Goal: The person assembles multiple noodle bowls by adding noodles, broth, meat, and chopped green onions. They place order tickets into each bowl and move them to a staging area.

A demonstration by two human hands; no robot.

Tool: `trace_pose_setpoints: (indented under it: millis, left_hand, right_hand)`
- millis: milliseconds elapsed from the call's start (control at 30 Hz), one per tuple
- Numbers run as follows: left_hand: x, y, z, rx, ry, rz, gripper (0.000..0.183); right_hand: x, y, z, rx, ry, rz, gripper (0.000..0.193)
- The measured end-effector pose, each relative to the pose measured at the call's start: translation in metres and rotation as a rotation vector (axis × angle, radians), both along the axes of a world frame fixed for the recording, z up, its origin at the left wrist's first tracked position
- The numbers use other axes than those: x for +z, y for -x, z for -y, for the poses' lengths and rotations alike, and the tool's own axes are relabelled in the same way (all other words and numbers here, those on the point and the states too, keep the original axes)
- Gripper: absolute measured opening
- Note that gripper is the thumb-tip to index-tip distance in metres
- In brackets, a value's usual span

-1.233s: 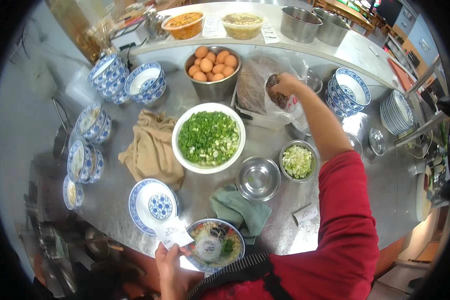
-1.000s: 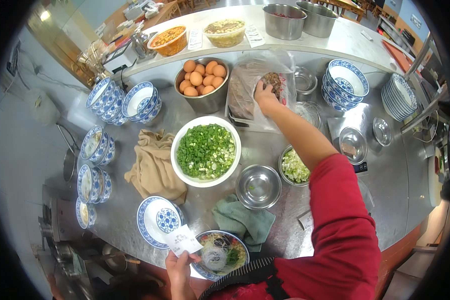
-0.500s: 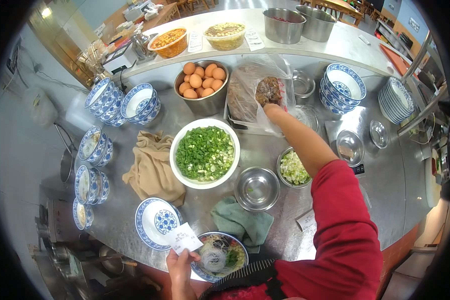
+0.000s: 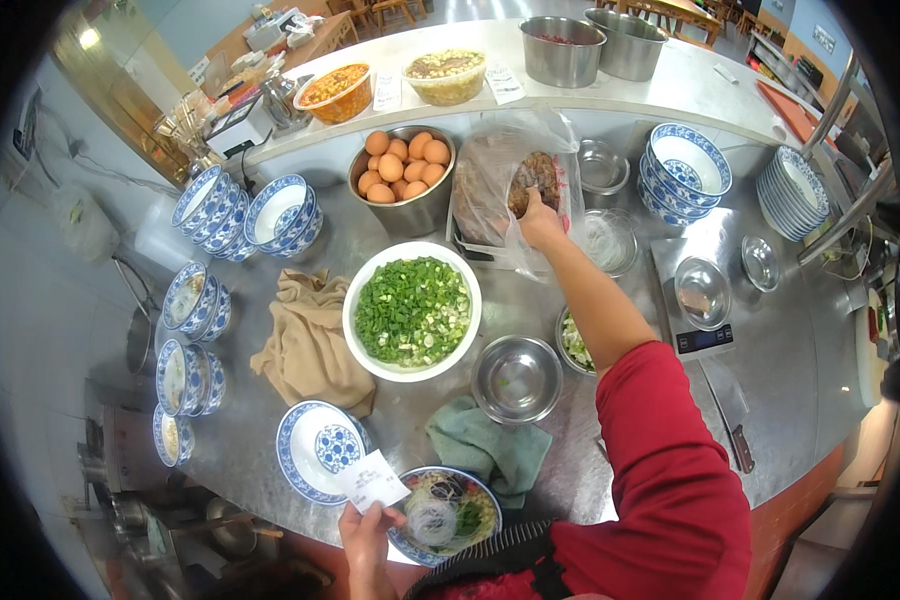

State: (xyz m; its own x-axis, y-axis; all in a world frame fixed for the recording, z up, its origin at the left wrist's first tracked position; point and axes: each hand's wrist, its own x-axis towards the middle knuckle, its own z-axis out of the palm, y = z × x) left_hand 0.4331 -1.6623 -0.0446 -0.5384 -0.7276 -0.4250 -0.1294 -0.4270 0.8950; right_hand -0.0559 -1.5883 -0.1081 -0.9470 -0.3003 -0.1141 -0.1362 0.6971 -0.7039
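Observation:
My left hand (image 4: 367,537) pinches a white paper slip (image 4: 375,481) beside a blue-and-white bowl (image 4: 442,558) holding clear noodles (image 4: 432,522) and greens. The slip overlaps an empty patterned bowl (image 4: 305,462) behind it. My right hand (image 4: 540,222) reaches across the counter into the mouth of a clear plastic bag (image 4: 490,170). Its fingers are drawn together on brown, meat-like pieces (image 4: 536,172) there; the fingertips are partly lost among them. A white bowl of chopped scallions (image 4: 413,310) stands between my hands, with a steel bowl (image 4: 517,380) to its right.
A pot of eggs (image 4: 405,170) stands left of the bag. Patterned bowls (image 4: 190,380) are stacked along the left, more bowls (image 4: 685,170) at the far right. On the right lie a scale (image 4: 705,340) and a knife (image 4: 742,448). Beige (image 4: 315,345) and green cloths (image 4: 490,450) are near me.
My right hand has drawn slightly back toward me at the bag, showing more of its fingers. My right arm has shifted left, uncovering the scale and knife. The left hand still holds the slip.

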Motion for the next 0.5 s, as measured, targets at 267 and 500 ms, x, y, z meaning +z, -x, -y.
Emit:
trace_pose_setpoints:
  millis: [267,500]
  left_hand:
    - [-0.009,0.024,-0.002,-0.079,-0.006,0.036,0.018]
    - [-0.004,0.034,-0.004,-0.064,0.008,0.019,0.015]
  right_hand:
    - [0.009,0.009,0.0,0.144,-0.188,-0.174,0.062]
    - [-0.001,0.007,0.013,0.135,-0.189,-0.323,0.055]
